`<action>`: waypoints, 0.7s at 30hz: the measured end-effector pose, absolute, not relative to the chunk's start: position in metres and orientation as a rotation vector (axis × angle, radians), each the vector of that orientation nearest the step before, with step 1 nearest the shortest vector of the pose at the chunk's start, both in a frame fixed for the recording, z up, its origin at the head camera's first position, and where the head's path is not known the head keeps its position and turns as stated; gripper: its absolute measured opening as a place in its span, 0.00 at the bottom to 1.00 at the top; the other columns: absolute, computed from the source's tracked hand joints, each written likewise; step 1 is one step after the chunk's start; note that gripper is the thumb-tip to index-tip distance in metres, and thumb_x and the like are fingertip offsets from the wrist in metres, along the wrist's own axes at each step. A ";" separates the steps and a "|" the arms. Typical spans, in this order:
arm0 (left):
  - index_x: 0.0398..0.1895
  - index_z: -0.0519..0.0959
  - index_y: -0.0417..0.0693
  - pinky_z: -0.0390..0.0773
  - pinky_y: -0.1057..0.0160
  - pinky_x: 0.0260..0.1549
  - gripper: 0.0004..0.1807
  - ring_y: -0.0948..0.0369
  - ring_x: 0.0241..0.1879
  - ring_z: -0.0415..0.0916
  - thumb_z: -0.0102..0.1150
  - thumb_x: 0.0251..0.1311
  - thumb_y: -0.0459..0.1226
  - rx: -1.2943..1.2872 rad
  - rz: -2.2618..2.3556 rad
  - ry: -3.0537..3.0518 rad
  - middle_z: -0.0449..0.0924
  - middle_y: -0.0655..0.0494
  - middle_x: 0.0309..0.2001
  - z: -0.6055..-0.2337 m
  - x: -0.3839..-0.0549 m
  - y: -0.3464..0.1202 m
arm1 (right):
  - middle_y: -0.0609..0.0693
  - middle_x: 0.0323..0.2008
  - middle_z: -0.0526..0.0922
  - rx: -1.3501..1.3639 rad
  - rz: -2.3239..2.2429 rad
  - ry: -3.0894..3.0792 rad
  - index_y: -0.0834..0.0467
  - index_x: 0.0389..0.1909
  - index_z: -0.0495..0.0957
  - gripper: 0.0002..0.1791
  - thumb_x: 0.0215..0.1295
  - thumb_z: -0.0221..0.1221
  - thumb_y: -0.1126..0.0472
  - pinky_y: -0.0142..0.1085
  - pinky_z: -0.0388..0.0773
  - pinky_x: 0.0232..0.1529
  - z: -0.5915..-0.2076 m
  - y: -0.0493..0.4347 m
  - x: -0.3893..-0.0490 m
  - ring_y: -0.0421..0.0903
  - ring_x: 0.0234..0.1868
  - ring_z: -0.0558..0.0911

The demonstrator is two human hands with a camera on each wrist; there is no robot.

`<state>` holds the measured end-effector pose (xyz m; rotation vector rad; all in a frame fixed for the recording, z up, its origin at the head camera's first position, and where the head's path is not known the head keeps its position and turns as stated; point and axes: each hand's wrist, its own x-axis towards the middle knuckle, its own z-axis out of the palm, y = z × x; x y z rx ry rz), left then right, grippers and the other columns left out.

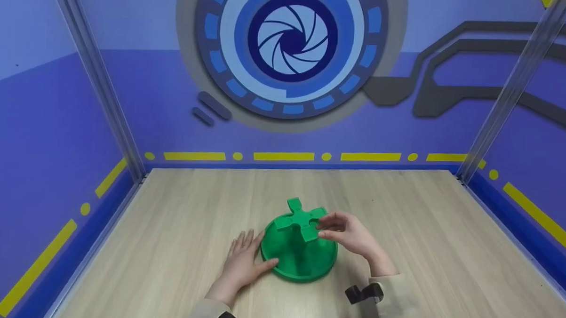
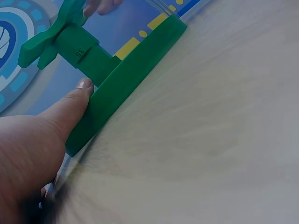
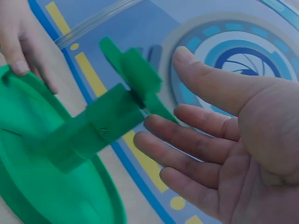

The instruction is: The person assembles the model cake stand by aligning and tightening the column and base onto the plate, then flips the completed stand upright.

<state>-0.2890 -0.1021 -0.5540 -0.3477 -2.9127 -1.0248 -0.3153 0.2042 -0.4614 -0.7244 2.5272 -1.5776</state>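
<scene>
A green round base (image 1: 317, 261) with a raised rim stands on the table, and a thick post (image 3: 96, 123) rises from its middle. On top of the post sits a green four-armed cross piece (image 1: 302, 219). My left hand (image 1: 243, 263) rests at the left of the base, fingers extended and thumb over the rim. Beside the cross piece, my right hand (image 1: 348, 233) has its fingers and thumb apart, with nothing gripped between them. Its fingertips are very near the cross piece; whether they touch it I cannot tell. Small raised marks show on the post in the left wrist view.
The wood-grain table (image 1: 182, 212) is bounded by printed blue panels at the back and sides. Metal posts (image 1: 97, 82) stand at the back corners. Black straps (image 1: 364, 293) sit on both wrists.
</scene>
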 end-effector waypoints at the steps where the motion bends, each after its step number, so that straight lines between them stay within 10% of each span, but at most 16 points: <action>1: 0.80 0.59 0.45 0.42 0.34 0.80 0.52 0.34 0.81 0.43 0.63 0.61 0.65 -0.348 -1.025 -2.913 0.53 0.33 0.80 -0.554 -0.289 -0.102 | 0.64 0.50 0.87 -0.708 -1.594 2.546 0.67 0.54 0.79 0.20 0.68 0.67 0.58 0.27 0.83 0.47 -0.461 0.206 -0.316 0.48 0.48 0.87; 10: 0.81 0.59 0.47 0.41 0.35 0.81 0.51 0.35 0.82 0.42 0.62 0.62 0.65 -0.339 -1.036 -2.913 0.52 0.34 0.81 -0.556 -0.290 -0.102 | 0.60 0.47 0.89 -0.478 -1.852 2.710 0.64 0.49 0.85 0.12 0.68 0.67 0.64 0.25 0.82 0.47 -0.458 0.208 -0.320 0.36 0.43 0.85; 21: 0.80 0.59 0.45 0.44 0.32 0.79 0.52 0.33 0.81 0.43 0.63 0.61 0.65 -0.360 -1.020 -2.895 0.51 0.31 0.80 -0.555 -0.289 -0.102 | 0.60 0.64 0.81 -0.449 -1.940 2.634 0.63 0.66 0.76 0.20 0.77 0.56 0.66 0.45 0.77 0.70 -0.474 0.198 -0.325 0.57 0.67 0.79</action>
